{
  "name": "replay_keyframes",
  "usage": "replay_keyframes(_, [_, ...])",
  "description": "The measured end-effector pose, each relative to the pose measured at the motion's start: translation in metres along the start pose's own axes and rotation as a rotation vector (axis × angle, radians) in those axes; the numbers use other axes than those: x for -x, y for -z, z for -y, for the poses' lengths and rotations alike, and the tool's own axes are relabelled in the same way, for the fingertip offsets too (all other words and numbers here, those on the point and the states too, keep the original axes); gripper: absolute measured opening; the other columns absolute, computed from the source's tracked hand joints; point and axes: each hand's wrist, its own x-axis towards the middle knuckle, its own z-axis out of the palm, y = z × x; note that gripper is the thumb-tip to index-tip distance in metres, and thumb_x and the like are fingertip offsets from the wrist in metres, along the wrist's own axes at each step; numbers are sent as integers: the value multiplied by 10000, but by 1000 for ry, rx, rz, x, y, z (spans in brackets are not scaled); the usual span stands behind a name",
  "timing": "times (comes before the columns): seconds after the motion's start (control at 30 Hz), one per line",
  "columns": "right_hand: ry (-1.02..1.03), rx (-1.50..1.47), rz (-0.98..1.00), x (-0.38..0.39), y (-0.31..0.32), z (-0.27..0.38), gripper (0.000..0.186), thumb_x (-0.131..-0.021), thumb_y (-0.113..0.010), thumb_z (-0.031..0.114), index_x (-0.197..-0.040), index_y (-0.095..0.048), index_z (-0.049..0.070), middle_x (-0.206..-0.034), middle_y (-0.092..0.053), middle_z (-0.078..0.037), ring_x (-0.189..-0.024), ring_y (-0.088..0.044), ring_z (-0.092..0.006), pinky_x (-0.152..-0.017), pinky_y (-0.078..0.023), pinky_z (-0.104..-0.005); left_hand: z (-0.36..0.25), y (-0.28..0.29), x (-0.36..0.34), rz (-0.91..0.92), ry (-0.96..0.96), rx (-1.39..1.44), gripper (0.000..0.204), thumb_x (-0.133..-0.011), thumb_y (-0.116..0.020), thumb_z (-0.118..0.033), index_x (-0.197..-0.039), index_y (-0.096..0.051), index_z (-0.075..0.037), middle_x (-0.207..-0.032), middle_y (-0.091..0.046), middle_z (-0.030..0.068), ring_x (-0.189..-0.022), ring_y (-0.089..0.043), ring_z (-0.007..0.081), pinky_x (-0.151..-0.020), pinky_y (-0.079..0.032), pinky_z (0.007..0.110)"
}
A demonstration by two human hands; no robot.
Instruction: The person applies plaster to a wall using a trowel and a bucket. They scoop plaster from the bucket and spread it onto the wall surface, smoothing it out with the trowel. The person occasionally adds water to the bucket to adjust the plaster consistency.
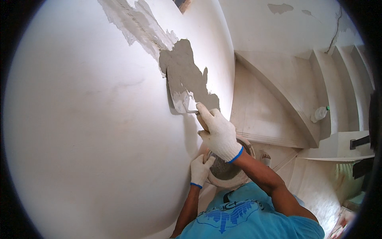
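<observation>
My right hand [217, 131], in a white knit glove with a blue cuff, grips the handle of a trowel [180, 101] whose blade lies against the white wall [87, 131]. Under and around the blade is an irregular patch of wet grey plaster [185, 67], which meets a paler, rough strip [143, 28] higher up. Lower down, my gloved left hand [201, 169] is closed on the rim of a round bucket [227, 181] with grey mix inside; my right hand and forearm partly hide it.
Steps [340, 87] curve up at the right, with a plastic bottle [320, 114] on one. A cracked white wall [270, 28] stands behind them. Below the bucket's right side a foot in a sandal [266, 159] shows on the landing. Dark bracket-like pieces [360, 141] sit at the right edge.
</observation>
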Motion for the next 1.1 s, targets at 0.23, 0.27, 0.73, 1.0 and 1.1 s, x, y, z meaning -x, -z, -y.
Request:
replay_keyframes(0.23, [148,-24,-215,-24,-6,-4,844,-802,-806,77,-1548,-423,169,-1099,-618,-174,-953,-687,-415,-769,-568,-521,-10,-2,4,-6,-24,65,299,-959,-766,-237,-849,-659,19,-759,-583,-6,-713,-516,104,-636,-453,327])
replay_keyframes(0.27, [146,-11,-190,-22,-9,0,845,-803,-807,84,-1550,-422,168,-1099,-618,-174,-953,-687,-411,-769,-568,-521,-7,-2,4,-12,-39,67,317,-956,-770,-251,-829,-644,10,-751,-564,-16,-710,-502,102,-627,-439,332])
replay_keyframes(0.73, [194,18,-282,-13,-3,-4,906,-744,-821,32,-1570,-464,137,-1125,-644,-181,-995,-685,-416,-787,-572,-489,-8,0,6,24,-10,145,239,-984,-764,-196,-935,-720,34,-794,-628,-7,-727,-546,101,-667,-486,313])
replay_keyframes(1.0, [164,113,-103,38,-28,-8,894,-739,-837,68,-1562,-493,125,-1090,-647,-178,-940,-693,-412,-784,-571,-490,-6,-2,5,11,-81,152,249,-981,-756,-206,-957,-730,40,-796,-647,5,-719,-563,113,-668,-494,330])
replay_keyframes(1.1, [148,74,-68,51,-18,-9,899,-758,-819,84,-1576,-449,134,-1110,-637,-195,-970,-692,-419,-792,-572,-505,5,-3,4,8,-75,180,254,-979,-754,-209,-947,-728,41,-786,-644,11,-715,-564,116,-664,-491,341])
